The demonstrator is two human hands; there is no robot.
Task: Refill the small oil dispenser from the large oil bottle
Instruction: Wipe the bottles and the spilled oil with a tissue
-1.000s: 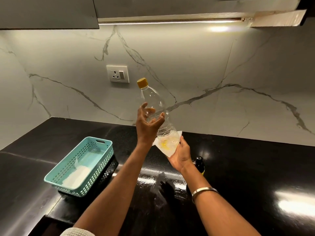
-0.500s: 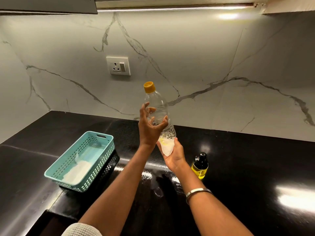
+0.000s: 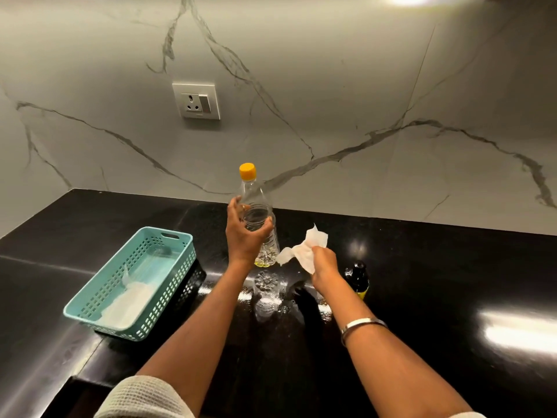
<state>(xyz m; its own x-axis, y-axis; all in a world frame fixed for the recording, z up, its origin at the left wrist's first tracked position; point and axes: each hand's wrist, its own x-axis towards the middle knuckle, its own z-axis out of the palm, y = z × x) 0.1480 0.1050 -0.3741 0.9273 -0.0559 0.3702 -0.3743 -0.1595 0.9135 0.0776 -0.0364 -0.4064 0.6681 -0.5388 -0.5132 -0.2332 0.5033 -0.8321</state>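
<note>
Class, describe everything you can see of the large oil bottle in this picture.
The large oil bottle is clear ribbed plastic with a yellow screw cap, shut. It stands upright on the black counter, nearly empty, with a little yellowish oil at the bottom. The left hand grips its middle; the right hand holds a white tissue just beside its base.
</note>
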